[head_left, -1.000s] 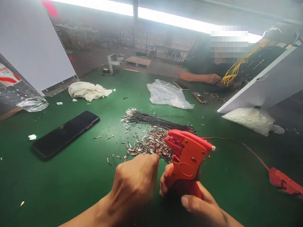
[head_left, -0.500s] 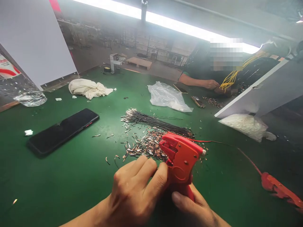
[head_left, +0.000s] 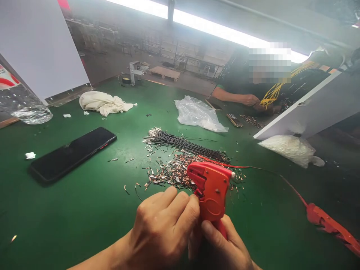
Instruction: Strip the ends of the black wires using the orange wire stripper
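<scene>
My right hand [head_left: 232,242] is wrapped around the handle of a red wire stripper [head_left: 215,187], its jaws facing left. Against the front of the stripper, just below the jaws, my left hand [head_left: 165,225] is closed; its fingertips and whatever they pinch are hidden from me. Beyond the tool lies a heap of cut wire ends [head_left: 171,170], black with bare copper and some metal terminals. Behind that heap rests a bundle of black wires [head_left: 185,144], with metal terminals at its left end.
A black phone [head_left: 74,153] lies left, near a water bottle [head_left: 24,103] and white cloth [head_left: 104,103]. Plastic bags [head_left: 198,114] and a white panel [head_left: 298,105] stand farther back. A red tool [head_left: 333,227] lies right. Across the table, another person's hands [head_left: 251,100] hold yellow wires.
The wire stripper and my right hand have shifted slightly left and the tool sits a little lower. My left hand stays closed beside it. The whole view has drifted slightly.
</scene>
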Motion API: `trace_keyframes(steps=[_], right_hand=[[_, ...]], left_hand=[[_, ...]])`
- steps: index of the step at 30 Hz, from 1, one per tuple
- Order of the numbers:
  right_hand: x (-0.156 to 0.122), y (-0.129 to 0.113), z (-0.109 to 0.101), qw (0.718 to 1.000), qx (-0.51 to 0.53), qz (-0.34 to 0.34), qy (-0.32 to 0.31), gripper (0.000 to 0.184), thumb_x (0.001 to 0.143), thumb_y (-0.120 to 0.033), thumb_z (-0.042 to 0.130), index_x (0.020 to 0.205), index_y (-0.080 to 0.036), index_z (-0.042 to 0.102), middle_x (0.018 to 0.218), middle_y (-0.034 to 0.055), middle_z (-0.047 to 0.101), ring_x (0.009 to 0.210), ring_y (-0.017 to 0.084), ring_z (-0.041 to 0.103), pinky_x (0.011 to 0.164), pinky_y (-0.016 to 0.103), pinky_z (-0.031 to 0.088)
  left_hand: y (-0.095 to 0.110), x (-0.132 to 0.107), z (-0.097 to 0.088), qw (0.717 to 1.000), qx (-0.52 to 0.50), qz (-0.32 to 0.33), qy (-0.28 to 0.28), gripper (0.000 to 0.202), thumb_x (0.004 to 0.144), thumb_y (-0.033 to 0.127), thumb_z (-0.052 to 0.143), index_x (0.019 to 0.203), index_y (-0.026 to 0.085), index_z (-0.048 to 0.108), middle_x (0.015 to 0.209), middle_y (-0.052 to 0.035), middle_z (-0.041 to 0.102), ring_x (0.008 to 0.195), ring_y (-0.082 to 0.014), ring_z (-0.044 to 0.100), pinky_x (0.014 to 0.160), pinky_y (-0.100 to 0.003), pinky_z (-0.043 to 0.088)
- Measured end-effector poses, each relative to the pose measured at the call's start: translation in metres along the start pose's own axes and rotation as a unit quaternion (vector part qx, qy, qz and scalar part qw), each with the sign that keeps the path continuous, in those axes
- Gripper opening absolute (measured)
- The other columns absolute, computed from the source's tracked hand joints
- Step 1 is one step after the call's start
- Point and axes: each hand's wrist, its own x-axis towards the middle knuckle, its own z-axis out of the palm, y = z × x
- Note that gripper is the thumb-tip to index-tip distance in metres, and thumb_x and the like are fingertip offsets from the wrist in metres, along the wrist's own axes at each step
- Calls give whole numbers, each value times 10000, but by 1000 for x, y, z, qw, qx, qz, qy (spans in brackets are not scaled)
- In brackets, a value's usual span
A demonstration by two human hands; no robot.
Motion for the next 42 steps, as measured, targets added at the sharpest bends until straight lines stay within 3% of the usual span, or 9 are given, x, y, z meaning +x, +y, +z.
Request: trace_keyframes(steps=[4, 11, 14, 23, 26, 29, 33, 38, 42], right_hand=[[-5, 2, 4, 996, 52, 16, 69, 384, 803, -525, 718, 833, -225, 479, 559, -63, 451, 432, 90, 366, 432, 237, 263], [-6, -1, -3, 996, -14, 36, 87, 442, 785, -594, 707, 815, -198, 514, 581, -18, 545, 503, 134, 517, 511, 280, 420], [-7, -3, -5, 995, -31, 37, 84, 437, 792, -599, 694, 811, -201, 515, 581, -19, 552, 506, 129, 507, 517, 273, 413], [2, -17, -5, 996, -60, 59, 37, 508, 824, -667, 605, 733, -170, 548, 505, -28, 508, 428, 94, 419, 444, 237, 311], [5, -21, -11, 999, -18, 1, 26, 433, 847, -570, 639, 924, -147, 593, 669, 23, 598, 603, 144, 525, 596, 286, 418], [5, -25, -19, 999, -2, -40, 10, 393, 859, -514, 646, 1005, -152, 604, 778, 59, 640, 749, 189, 563, 724, 336, 428], [3, -30, -26, 999, 41, 5, -12, 368, 855, -484, 653, 1023, -160, 598, 798, 67, 647, 751, 202, 582, 705, 345, 445], [6, -31, -29, 994, 78, 36, -67, 336, 811, -384, 720, 1026, -151, 607, 807, 49, 632, 720, 166, 601, 680, 297, 467], [13, -27, -29, 983, 121, 59, -123, 387, 770, -343, 737, 1052, -99, 629, 772, 70, 670, 664, 140, 606, 650, 254, 461]], left_hand=[[2, 2, -1, 1000, 4, -10, -7, 181, 959, 108, 405, 908, 110, 578, 597, 8, 481, 543, -146, 378, 483, -285, 282], [-1, 2, -4, 1000, 7, 1, -21, 189, 958, 115, 392, 957, 82, 578, 591, 4, 476, 539, -149, 374, 480, -284, 275], [-2, 1, -3, 1000, 4, 3, -29, 167, 948, 100, 414, 987, 76, 575, 598, 4, 490, 540, -148, 380, 485, -283, 280], [-6, -3, 3, 1000, 14, 2, -28, 138, 938, 84, 457, 984, 93, 587, 614, 4, 510, 552, -149, 368, 509, -284, 291], [-8, -1, 4, 999, 19, 25, -43, 187, 953, 96, 415, 960, 97, 602, 606, -4, 519, 561, -156, 385, 519, -284, 311], [-8, 0, 5, 998, 34, 38, -43, 246, 965, 112, 390, 914, 118, 630, 649, -27, 579, 606, -161, 438, 563, -284, 355], [-5, 0, 5, 996, 76, 52, 21, 253, 935, 83, 435, 853, 178, 656, 671, -15, 603, 686, -160, 492, 680, -292, 386], [-1, -8, 9, 994, 68, 78, -23, 246, 862, 20, 500, 864, 188, 680, 482, 49, 475, 528, -135, 412, 590, -297, 309], [-6, -12, 18, 993, 60, 93, 49, 315, 943, 61, 386, 815, 167, 653, 457, 49, 469, 475, -128, 402, 570, -299, 303]])
